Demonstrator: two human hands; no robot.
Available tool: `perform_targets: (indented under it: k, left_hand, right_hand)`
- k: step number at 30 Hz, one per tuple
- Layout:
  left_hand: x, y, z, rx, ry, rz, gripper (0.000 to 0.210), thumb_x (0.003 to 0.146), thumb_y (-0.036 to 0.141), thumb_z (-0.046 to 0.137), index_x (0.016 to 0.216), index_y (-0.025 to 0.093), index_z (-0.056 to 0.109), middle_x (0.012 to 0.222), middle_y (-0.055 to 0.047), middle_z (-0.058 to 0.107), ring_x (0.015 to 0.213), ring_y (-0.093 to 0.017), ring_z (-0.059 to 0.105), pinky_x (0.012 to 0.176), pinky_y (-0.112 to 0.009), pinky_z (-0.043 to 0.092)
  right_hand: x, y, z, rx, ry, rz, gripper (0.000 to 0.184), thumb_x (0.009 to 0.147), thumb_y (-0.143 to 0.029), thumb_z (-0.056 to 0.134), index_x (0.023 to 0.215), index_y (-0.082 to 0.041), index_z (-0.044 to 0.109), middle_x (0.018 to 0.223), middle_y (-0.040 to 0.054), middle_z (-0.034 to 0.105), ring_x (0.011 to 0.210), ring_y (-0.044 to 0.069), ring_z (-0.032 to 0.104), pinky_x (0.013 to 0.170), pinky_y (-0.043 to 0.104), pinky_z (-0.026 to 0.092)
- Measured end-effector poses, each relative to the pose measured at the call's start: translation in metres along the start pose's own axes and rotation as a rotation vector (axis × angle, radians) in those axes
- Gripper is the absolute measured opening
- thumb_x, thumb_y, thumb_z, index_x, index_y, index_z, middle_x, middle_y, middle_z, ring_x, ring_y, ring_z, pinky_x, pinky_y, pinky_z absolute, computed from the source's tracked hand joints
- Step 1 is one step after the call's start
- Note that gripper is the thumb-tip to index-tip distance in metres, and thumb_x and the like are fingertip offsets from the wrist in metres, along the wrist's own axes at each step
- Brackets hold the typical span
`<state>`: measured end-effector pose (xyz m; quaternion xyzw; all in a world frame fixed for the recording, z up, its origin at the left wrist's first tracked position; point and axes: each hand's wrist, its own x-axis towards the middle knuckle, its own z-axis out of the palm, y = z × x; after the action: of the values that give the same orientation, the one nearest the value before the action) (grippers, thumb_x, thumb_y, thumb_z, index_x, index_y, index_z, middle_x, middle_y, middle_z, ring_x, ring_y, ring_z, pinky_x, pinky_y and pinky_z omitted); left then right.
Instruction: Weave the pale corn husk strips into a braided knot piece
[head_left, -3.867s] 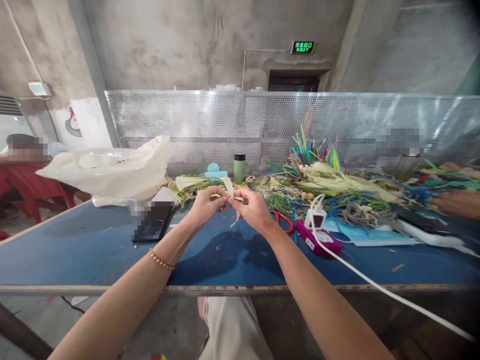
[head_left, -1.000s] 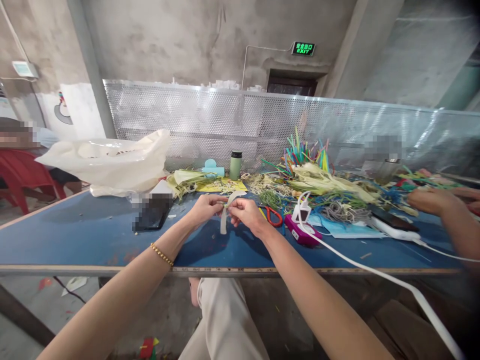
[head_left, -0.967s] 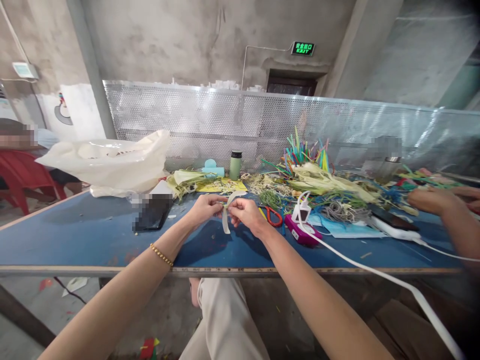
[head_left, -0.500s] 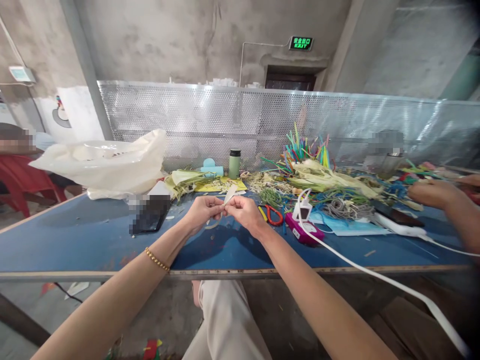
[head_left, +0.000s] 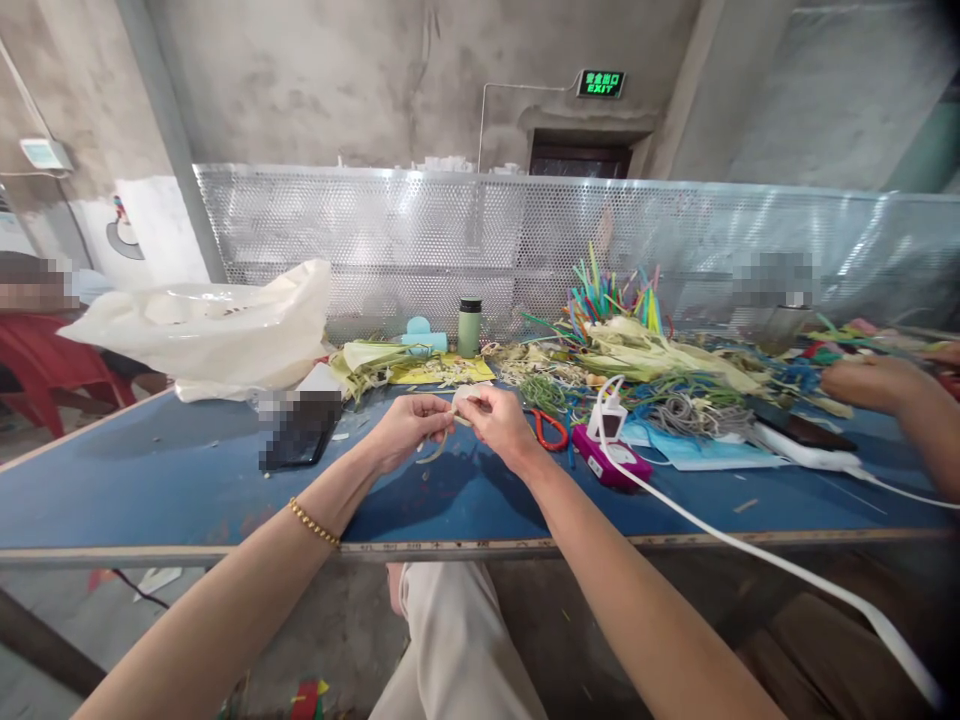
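A pale corn husk strip (head_left: pixel 463 393) is pinched between my two hands above the middle of the blue table (head_left: pixel 187 480). My left hand (head_left: pixel 401 432) grips it with thumb and forefinger closed, and a thin curled end hangs below those fingers. Pressed close on the other side, my right hand (head_left: pixel 496 422) has its thumb and fingers shut on the wider, folded part. Much of the strip is hidden by the fingers. Just beyond my right hand lie red-handled scissors (head_left: pixel 551 432).
Husks (head_left: pixel 652 350), coloured stems and wire coils heap at the right. A purple power block (head_left: pixel 611 465) with a white cable stands nearer. At the left are a phone (head_left: pixel 302 430) and a white plastic bag (head_left: pixel 225 330). Another person's hand (head_left: pixel 862 383) works at far right.
The upright leaf-like part of the husk strip is now folded down under my right thumb. My right hand has turned slightly over it; my left hand stays nearly in place.
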<state>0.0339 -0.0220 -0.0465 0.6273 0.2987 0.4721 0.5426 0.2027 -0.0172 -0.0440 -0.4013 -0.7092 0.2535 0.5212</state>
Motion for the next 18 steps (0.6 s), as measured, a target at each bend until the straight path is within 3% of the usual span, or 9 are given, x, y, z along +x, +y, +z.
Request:
perform_targets:
  k: [8, 18]
  left_hand:
    - [0.001, 0.0016, 0.0058, -0.009, 0.053, 0.014, 0.034, 0.064, 0.039, 0.082, 0.068, 0.011, 0.064, 0.06, -0.002, 0.058, 0.051, -0.007, 0.045, 0.049, -0.021, 0.031]
    - [-0.0011, 0.003, 0.0071, 0.029, 0.025, -0.024, 0.032, 0.065, 0.038, 0.081, 0.068, 0.011, 0.064, 0.061, -0.002, 0.059, 0.051, -0.007, 0.045, 0.048, -0.021, 0.029]
  right_hand:
    - [-0.0015, -0.0033, 0.0031, 0.011, 0.009, 0.016, 0.021, 0.08, -0.034, 0.058, 0.066, -0.019, 0.054, 0.046, -0.0048, 0.049, 0.041, 0.01, 0.046, 0.044, 0.022, 0.035]
    - [-0.0023, -0.0024, 0.0042, 0.091, 0.088, 0.084, 0.018, 0.076, -0.032, 0.059, 0.064, -0.019, 0.055, 0.042, -0.005, 0.05, 0.038, 0.011, 0.048, 0.042, 0.023, 0.038]
